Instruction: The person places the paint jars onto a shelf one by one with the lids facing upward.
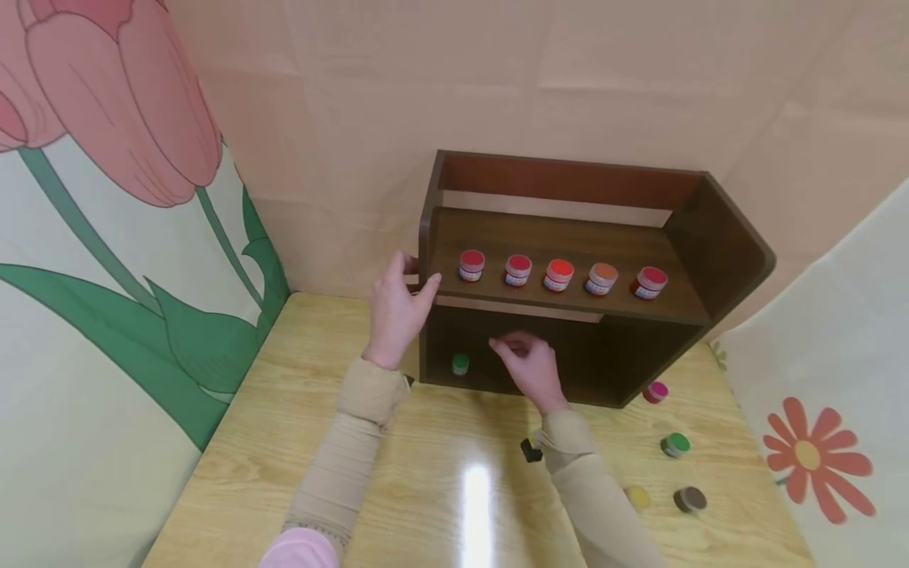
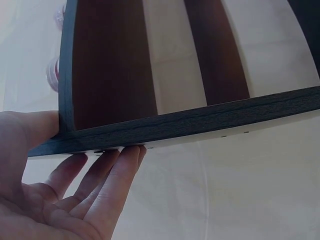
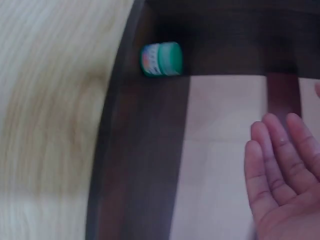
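A dark brown two-tier wooden shelf [image 1: 568, 314] stands on the table against the draped wall. My left hand [image 1: 399, 309] holds its left side panel, thumb at the front edge and fingers against the outer face, as the left wrist view shows. My right hand [image 1: 529, 367] is in front of the lower compartment with nothing in it, its fingers loosely bent in the right wrist view. A small green-lidded paint jar [image 3: 162, 59] sits in the lower compartment's left corner. Along the upper board stand several jars in a row, among them a red jar [image 1: 472, 266] and an orange-brown jar [image 1: 601, 279].
Right of the shelf, loose jars lie about the wood-grain table [image 1: 234, 473]: a magenta jar [image 1: 656, 392], a green jar [image 1: 675, 445], a yellow jar [image 1: 637, 497] and a brown jar [image 1: 690, 499]. Printed cloth hangs on both sides.
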Action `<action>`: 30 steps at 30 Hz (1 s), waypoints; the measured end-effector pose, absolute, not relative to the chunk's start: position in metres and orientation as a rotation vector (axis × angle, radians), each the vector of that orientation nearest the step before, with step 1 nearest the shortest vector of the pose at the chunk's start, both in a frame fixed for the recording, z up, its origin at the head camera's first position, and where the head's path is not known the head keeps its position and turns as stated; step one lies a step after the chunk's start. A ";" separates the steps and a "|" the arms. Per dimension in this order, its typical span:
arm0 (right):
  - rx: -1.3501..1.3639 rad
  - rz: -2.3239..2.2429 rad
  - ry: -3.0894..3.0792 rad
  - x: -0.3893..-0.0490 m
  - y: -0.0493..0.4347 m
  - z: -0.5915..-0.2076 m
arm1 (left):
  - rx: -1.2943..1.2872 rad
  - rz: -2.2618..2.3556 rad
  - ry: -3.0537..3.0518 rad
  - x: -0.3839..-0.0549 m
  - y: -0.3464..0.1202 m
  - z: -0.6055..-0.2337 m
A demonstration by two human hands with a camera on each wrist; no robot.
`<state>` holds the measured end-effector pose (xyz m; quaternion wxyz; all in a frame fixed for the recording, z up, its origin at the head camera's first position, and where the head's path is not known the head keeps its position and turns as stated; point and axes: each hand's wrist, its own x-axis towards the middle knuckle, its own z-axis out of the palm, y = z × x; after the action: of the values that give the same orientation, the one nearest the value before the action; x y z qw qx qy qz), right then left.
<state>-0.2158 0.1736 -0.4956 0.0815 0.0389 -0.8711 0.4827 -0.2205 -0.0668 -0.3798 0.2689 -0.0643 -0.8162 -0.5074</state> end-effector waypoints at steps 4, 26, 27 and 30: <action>0.157 1.372 -2.627 -0.207 0.186 -0.484 | -0.173 -1.360 -2.205 -0.221 -0.067 -0.379; 0.107 1.034 -2.748 -0.133 0.275 -0.442 | -0.171 -1.360 -2.217 -0.221 -0.066 -0.377; 0.092 1.022 -2.758 -0.129 0.280 -0.441 | -0.172 -1.366 -2.217 -0.221 -0.066 -0.377; 0.044 0.971 -2.779 -0.117 0.293 -0.441 | -0.168 -1.373 -2.218 -0.219 -0.066 -0.378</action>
<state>-0.1168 0.2926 -0.4412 0.0987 0.0150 -0.9393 0.3284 -0.2191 -0.0661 -0.3781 0.2605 -0.0622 -0.8192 -0.5071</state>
